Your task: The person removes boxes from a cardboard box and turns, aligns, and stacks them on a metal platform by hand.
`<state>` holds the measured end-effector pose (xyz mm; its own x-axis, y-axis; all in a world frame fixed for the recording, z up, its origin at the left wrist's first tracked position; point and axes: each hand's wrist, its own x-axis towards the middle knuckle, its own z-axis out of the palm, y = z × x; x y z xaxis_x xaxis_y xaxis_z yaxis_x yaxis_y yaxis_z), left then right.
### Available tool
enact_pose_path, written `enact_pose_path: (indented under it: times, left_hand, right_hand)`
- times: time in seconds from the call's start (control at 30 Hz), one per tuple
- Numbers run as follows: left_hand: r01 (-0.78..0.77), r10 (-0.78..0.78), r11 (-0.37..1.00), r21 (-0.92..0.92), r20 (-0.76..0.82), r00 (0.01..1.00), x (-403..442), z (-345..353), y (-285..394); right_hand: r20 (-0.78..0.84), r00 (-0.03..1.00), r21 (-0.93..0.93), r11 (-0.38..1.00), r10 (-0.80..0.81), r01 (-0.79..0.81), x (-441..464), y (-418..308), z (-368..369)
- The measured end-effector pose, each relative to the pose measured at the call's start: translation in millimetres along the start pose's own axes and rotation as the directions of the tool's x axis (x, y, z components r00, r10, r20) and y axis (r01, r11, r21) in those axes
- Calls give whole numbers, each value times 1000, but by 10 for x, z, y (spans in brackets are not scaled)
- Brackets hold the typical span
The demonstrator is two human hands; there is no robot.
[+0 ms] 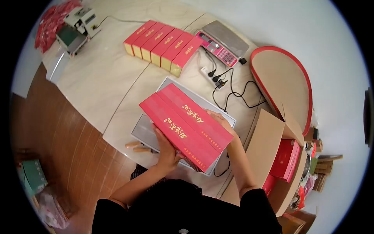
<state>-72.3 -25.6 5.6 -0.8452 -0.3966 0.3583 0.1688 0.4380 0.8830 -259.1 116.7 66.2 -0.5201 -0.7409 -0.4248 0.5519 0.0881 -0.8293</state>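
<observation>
Two long red boxes with gold lettering [187, 124] are held side by side, tilted, above a grey tray-like surface [142, 128] on the table. My left hand [166, 150] is closed on their lower left side, its fingers partly hidden beneath. Along the upper right side, my right hand [219, 121] grips the boxes, with some fingers out of sight. Farther back stands a row of several red boxes with yellow ends [161, 45]. An open carton [267, 134] on the right contains more red boxes [285, 160].
A scale with a pink keypad [218, 48] sits at the back, near a white power strip [212, 78] and black cables. A round red-rimmed tray [286, 78] leans at the right. At the far left is a small machine [78, 31]. Wooden-handled items [138, 147] lie at the near edge.
</observation>
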Motion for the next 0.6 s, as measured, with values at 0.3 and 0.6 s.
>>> enact_pose_path:
  times: [0.3,0.6]
  left_hand:
    - [177,-200,949,259,63,978,-811,419,-285]
    - [46,26,932,359,-193,981,-11,-453,-73]
  right_hand:
    - [162,978,-250,964,134,-91,196,181,-317]
    - [-198,930,-69,951,-309,302,-92,252,-934]
